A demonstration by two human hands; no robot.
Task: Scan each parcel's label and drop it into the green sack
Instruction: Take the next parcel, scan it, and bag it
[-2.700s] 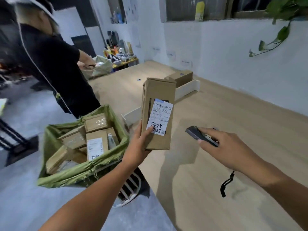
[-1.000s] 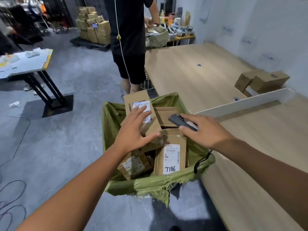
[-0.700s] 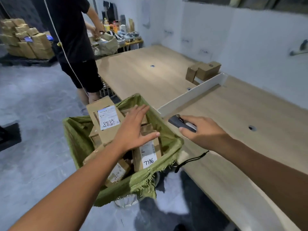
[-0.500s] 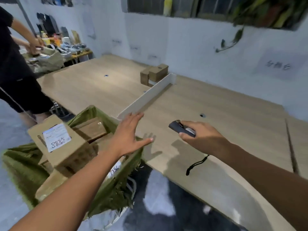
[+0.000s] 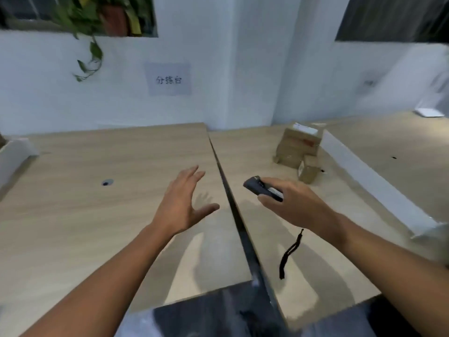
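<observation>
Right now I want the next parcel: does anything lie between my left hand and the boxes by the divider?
Nothing visible: only bare tabletop and a dark seam separate the left hand from the parcels. The right hand, gripping the scanner, sits beside that path.

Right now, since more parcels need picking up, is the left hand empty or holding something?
Empty: the left hand hovers over the table, fingers spread, nothing in it; the right hand holds the scanner.
</observation>
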